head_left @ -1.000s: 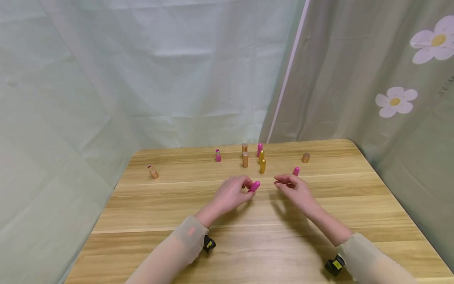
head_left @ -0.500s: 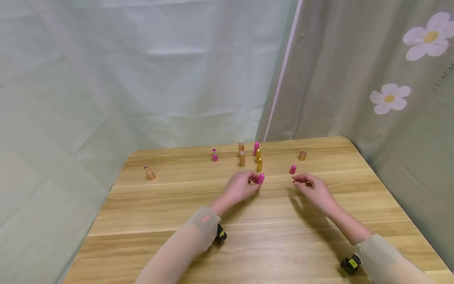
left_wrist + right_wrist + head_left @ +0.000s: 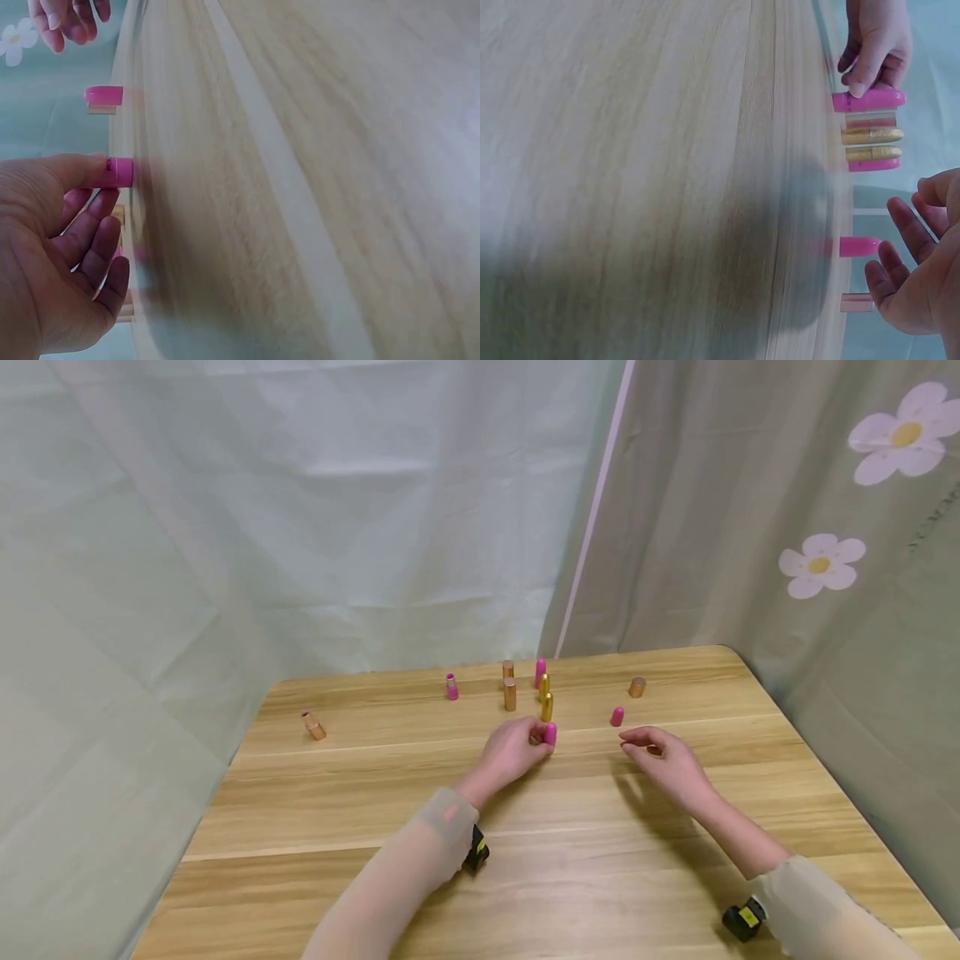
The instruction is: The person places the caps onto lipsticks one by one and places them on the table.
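My left hand pinches a bright pink lipstick between thumb and fingers. The lipstick stands upright; in the left wrist view its base meets the tabletop. Just behind it are two gold lipsticks, the nearer gold lipstick and the farther gold lipstick. My right hand hovers above the table, fingers loosely bent, holding nothing. Beyond its fingertips a short pink cap stands apart from the hand. Another closed pink lipstick stands at the back.
Two copper-coloured lipsticks, a front copper lipstick and a rear copper lipstick, stand left of the gold ones. An uncapped pink lipstick and an uncapped copper lipstick are farther left. A copper cap sits back right. Curtains hang behind the wooden table.
My left hand has carried the pink lipstick forward and right, from tilted to upright, close to the gold ones. My right hand has drawn away to the right, then stayed almost still.
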`<state>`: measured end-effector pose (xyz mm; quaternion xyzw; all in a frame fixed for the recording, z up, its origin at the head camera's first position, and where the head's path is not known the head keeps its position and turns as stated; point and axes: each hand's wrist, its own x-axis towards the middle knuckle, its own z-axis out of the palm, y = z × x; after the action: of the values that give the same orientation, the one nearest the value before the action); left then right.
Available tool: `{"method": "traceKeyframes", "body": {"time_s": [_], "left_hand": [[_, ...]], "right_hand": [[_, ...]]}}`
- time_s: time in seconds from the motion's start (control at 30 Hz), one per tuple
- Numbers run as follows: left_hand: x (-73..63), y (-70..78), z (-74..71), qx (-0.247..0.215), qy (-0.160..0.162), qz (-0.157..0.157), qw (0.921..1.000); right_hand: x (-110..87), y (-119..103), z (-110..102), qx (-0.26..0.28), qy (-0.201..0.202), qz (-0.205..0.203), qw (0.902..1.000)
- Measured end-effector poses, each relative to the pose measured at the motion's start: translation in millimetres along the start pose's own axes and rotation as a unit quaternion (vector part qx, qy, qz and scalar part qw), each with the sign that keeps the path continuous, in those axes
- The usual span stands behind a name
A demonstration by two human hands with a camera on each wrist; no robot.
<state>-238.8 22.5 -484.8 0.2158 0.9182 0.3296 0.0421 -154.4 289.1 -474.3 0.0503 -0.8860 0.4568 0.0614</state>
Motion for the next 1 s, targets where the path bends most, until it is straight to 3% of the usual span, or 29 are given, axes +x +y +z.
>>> {"method": "traceKeyframes", "body": {"time_s": [0.63,1.0], "left_hand": [[13.8,-1.9,3.5,-0.001,0.025,-0.005,0.9997],[12.7,-5.9,3.0,-0.008,0.02,-0.008,0.9997]], "right_hand": [[1.0,3,2,0.003,0.005,0.0,1.0],[1.4,3,-3,-0.001,0.002,0.017,0.9999]]}}
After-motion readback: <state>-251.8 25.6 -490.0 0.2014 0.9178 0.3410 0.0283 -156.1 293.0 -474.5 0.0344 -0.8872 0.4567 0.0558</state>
